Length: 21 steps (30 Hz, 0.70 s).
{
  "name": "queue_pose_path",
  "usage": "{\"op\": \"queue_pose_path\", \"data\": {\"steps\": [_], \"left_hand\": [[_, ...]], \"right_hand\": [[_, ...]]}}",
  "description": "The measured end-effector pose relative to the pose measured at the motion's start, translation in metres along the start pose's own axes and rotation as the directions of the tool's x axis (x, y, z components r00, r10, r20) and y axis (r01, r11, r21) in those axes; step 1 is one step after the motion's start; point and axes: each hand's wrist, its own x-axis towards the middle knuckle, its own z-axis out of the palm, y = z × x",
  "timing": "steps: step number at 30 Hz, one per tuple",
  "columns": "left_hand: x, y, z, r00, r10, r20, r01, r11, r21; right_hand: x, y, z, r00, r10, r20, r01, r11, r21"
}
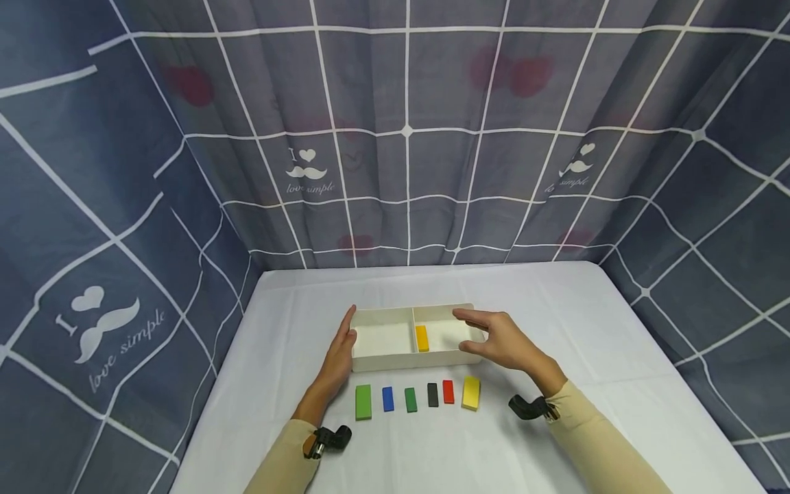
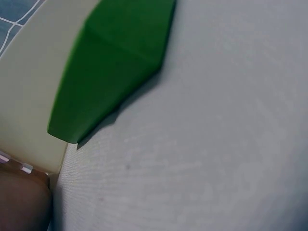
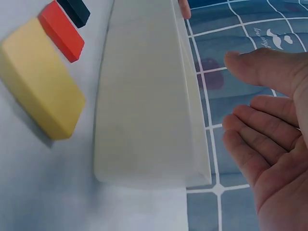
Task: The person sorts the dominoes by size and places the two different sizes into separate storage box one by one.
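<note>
A cream two-compartment box lies on the table, with an orange-yellow block against the divider in its right compartment. Along the box's left end rests my left hand, fingers straight. My right hand is over the box's right end, thumb and fingers apart, nothing between them; the right wrist view shows its bare palm. In front of the box stands a row of blocks: light green, blue, dark green, black, red and yellow.
A white cloth covers the table. Dark grid-patterned curtains hang behind it and on both sides. A small black camera sits on each wrist, such as the right wrist camera.
</note>
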Motion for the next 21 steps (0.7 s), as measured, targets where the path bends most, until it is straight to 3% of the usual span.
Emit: {"op": "queue_pose_path", "data": {"steps": [21], "left_hand": [[0.001,0.0,0.002,1.0,0.003,-0.001,-0.003,1.0,0.014]], "right_hand": [[-0.053,0.007,-0.012,0.993,-0.001,-0.119,-0.004,0.999,-0.035]]}}
